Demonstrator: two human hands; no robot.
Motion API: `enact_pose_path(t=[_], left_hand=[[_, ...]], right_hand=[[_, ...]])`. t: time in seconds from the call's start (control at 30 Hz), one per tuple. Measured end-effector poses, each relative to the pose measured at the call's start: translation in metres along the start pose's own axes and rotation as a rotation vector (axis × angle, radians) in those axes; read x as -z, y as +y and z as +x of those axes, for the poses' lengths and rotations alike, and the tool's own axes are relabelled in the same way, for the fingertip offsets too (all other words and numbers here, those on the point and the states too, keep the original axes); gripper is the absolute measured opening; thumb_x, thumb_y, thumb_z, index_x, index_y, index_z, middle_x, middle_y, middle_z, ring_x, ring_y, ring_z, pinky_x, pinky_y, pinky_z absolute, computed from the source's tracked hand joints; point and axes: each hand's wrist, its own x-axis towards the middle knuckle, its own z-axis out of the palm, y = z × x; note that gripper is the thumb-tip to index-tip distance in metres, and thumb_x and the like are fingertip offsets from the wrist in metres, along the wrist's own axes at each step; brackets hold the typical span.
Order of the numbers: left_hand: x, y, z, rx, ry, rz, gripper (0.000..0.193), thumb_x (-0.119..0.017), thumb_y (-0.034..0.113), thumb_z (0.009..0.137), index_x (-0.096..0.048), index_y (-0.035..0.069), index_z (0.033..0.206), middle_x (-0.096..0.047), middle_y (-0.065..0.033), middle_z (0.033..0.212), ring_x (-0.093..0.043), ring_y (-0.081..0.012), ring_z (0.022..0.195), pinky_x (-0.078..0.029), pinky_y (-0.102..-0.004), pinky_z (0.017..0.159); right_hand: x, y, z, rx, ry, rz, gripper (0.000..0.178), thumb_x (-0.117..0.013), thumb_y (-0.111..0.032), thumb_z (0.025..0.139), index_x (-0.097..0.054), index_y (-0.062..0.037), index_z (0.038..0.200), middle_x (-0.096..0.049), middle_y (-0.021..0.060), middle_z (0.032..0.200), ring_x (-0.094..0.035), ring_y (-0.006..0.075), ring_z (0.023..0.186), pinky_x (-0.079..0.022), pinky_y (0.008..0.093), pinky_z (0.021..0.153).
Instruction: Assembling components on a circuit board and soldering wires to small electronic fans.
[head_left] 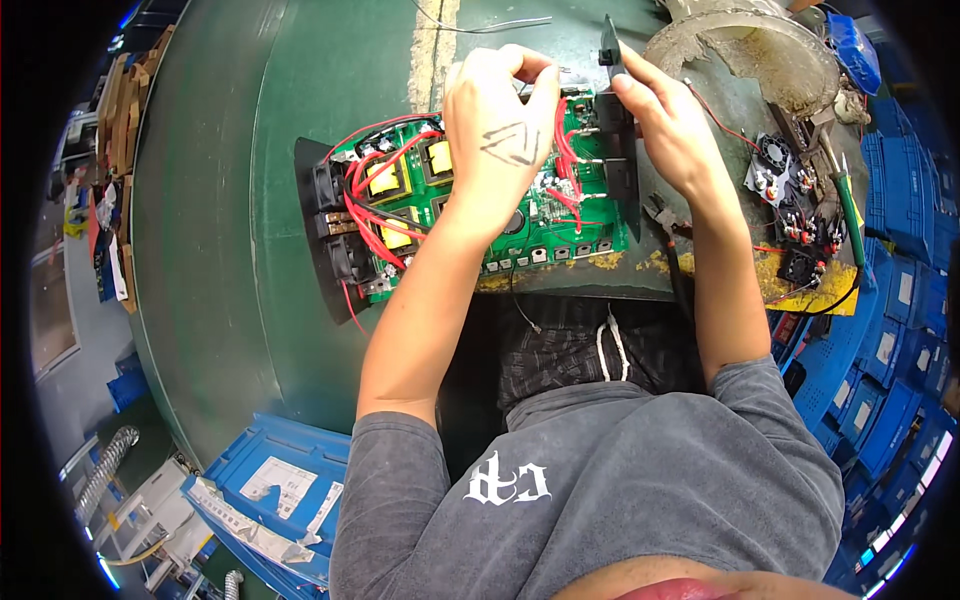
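A green circuit board (520, 220) lies on the bench, with yellow-wrapped transformers, red and black wires and a row of components along its near edge. Over its far side is my left hand (500, 130), thumb and fingers drawn together in a pinch; whatever is between them is too small to make out. My right hand (672, 125) grips the upper part of a black end panel (622, 165), which stands upright at the board's right end. Two black fans (345, 258) sit by another black panel (312, 215) at the left end.
Pliers (662, 222) lie right of the board. Farther right are a soldering iron (848, 205), loose fans with wires (775, 155) and a rough, crusted round vessel (750, 55). A wire (490, 28) lies at the far side. Blue bins (905, 300) line the right; a blue box (290, 460) stands lower left.
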Motion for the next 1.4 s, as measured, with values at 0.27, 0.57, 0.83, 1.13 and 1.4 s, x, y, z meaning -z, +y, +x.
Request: enact_pose_path(t=[0.27,0.57,0.83,1.13,1.4], left_hand=[[-0.003,-0.002,0.000,0.038,-0.014,-0.107,0.014,-0.075,0.016,0.087,-0.073,0.002,0.085,-0.069,-0.0136,0.078,-0.063,-0.0311,0.077,-0.049,-0.0428,0.075],[-0.005,0.002,0.003,0.005,-0.023,-0.033,0.015,-0.074,0.015,0.089,-0.075,0.001,0.090,-0.071,-0.0081,0.077,-0.062,-0.0188,0.070,-0.049,-0.0330,0.068],[-0.001,-0.003,0.002,0.074,-0.052,-0.133,0.017,-0.075,0.016,0.090,-0.078,0.002,0.097,-0.070,0.0015,0.075,-0.053,-0.0045,0.064,-0.045,-0.0228,0.060],[-0.005,-0.013,0.009,0.158,-0.092,-0.188,0.016,-0.077,0.018,0.085,-0.078,0.003,0.090,-0.072,-0.0060,0.076,-0.063,-0.0122,0.066,-0.050,-0.0279,0.065],[-0.010,-0.010,0.036,0.191,-0.349,-0.253,0.021,-0.073,0.016,0.091,-0.076,-0.003,0.098,-0.075,-0.0063,0.083,-0.067,-0.0116,0.074,-0.053,-0.0261,0.070]], right_hand=[[0.000,0.000,0.001,0.036,-0.014,0.044,0.050,-0.050,-0.029,0.103,-0.057,0.0025,0.141,-0.070,0.0098,0.122,-0.062,0.0145,0.110,-0.046,0.0296,0.100],[0.000,0.004,0.003,0.002,-0.084,0.054,0.051,-0.049,-0.031,0.104,-0.056,0.0032,0.141,-0.070,0.0094,0.122,-0.061,0.0129,0.110,-0.046,0.0284,0.100],[0.002,-0.017,-0.004,-0.052,-0.103,0.068,0.052,-0.056,-0.032,0.102,-0.058,0.0039,0.140,-0.071,0.0044,0.111,-0.061,0.0090,0.096,-0.049,0.0248,0.086],[0.012,-0.010,0.000,-0.052,-0.161,0.161,0.046,-0.056,-0.031,0.101,-0.062,0.0033,0.131,-0.063,-0.0040,0.087,-0.050,0.0042,0.075,-0.041,0.0231,0.063],[0.020,-0.001,0.004,-0.099,-0.200,0.167,0.038,-0.055,-0.027,0.100,-0.065,0.0024,0.122,-0.062,-0.0025,0.085,-0.050,0.0040,0.075,-0.044,0.0246,0.065]])
